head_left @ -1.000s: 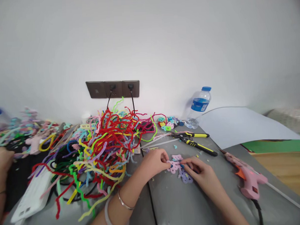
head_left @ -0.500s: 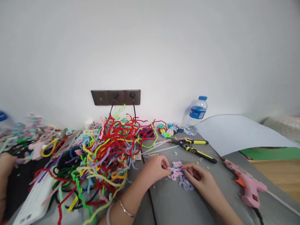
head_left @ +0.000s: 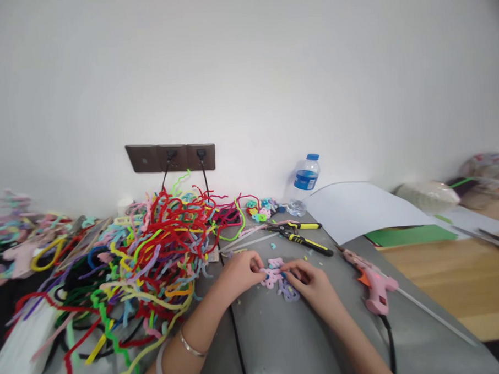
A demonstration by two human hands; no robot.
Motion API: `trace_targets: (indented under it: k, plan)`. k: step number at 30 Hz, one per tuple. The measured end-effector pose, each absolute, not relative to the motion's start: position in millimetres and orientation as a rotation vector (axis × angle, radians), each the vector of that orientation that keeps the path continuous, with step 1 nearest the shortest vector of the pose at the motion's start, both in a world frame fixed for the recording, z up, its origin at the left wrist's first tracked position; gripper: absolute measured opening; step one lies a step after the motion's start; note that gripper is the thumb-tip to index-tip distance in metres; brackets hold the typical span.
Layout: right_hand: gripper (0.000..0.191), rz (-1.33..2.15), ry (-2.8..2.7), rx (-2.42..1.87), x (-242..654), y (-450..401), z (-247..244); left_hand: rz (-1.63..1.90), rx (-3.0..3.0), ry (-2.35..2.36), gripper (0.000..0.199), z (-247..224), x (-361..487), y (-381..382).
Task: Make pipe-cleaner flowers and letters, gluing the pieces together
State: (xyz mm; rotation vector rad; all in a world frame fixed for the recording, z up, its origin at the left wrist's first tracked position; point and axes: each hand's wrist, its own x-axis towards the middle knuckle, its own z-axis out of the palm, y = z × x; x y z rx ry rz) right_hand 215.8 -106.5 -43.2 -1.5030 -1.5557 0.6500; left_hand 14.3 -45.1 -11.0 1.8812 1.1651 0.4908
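Over the grey table, my left hand [head_left: 245,272] pinches the left side of a small pink fuzzy piece [head_left: 271,278]. Thumb and fingers of my right hand [head_left: 305,278] close on its right side. A lilac looped piece [head_left: 289,291] lies just below, close to my right fingertips. Whether it is joined to the pink one, I cannot tell. Behind my hands are black and yellow pliers [head_left: 304,242]. A pink glue gun [head_left: 375,286] lies to the right on the table.
A tangled heap of coloured pipe cleaners [head_left: 165,240] covers the left. Behind are a water bottle [head_left: 307,179] and small colourful pieces [head_left: 261,209]. White paper [head_left: 358,210] and a green sheet [head_left: 412,235] lie right. A black cable [head_left: 236,336] crosses the table.
The view has turned right, so things appear further left. The other person's hand at the far left is out of view. Both my hands still hold the pink piece.
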Motion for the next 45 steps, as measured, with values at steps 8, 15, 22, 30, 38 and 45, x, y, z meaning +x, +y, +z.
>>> trace_targets:
  k: [8, 15, 22, 30, 38, 45]
  plan:
    - [0.016, 0.593, -1.565, -1.478, 216.0, -104.1, -52.2, 0.498, 1.923, 1.100, 0.011, -14.8, 14.2, -39.6]
    - [0.012, 0.580, -1.563, -1.490, 214.3, -104.5, -50.7, 0.488, 1.954, 1.083, 0.008, -13.7, 14.6, -37.7]
    - [0.013, 0.588, -1.560, -1.503, 213.2, -105.3, -47.3, 0.487, 1.994, 1.102, 0.005, -9.7, 15.9, -40.5]
    - [0.014, 0.591, -1.547, -1.502, 211.8, -105.8, -44.3, 0.489, 2.026, 1.153, 0.005, -12.2, 18.7, -41.3]
    - [0.012, 0.658, -1.521, -1.476, 213.5, -105.8, -42.5, 0.507, 2.035, 1.125, 0.005, -7.1, 18.9, -42.8]
    - [0.012, 0.671, -1.509, -1.467, 214.6, -105.6, -42.1, 0.582, 2.033, 1.063, 0.003, -0.7, 17.9, -41.2]
